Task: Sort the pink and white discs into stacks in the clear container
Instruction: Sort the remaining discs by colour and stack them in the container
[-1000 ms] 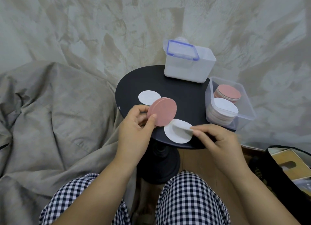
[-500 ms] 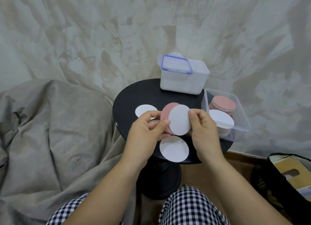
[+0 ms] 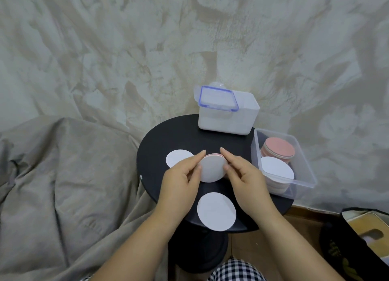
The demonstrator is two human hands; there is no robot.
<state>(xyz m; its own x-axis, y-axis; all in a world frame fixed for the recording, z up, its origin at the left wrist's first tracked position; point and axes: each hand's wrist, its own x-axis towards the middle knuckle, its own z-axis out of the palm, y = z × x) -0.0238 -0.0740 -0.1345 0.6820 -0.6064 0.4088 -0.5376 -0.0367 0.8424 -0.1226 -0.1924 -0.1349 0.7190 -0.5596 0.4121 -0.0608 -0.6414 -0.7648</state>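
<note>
Peeking behind the pinched white disc [image 3: 211, 169]: pink discs [image 3: 213, 154].

Tabletop [image 3: 179, 133]: black, smooth, matt finish with a faint sheen.
Clear container [image 3: 303, 187]: transparent hard plastic, glossy walls.
Lidded box [image 3: 227, 120]: translucent milky plastic, satin; its lid [image 3: 219, 99] is clear plastic with a blue seal.
Loose white disc [image 3: 216, 211], central disc stack [image 3: 211, 169], white stack [image 3: 276, 168] and pink stack [image 3: 279, 150]: thin flat sheet, matt, paper-like; exact material cannot be told.
Backdrop [image 3: 126, 49]: creased beige cloth, matt.
Grey cover [image 3: 63, 175]: soft woven cloth, matt.
Floor [image 3: 299, 215]: wood-look, smooth.
</note>
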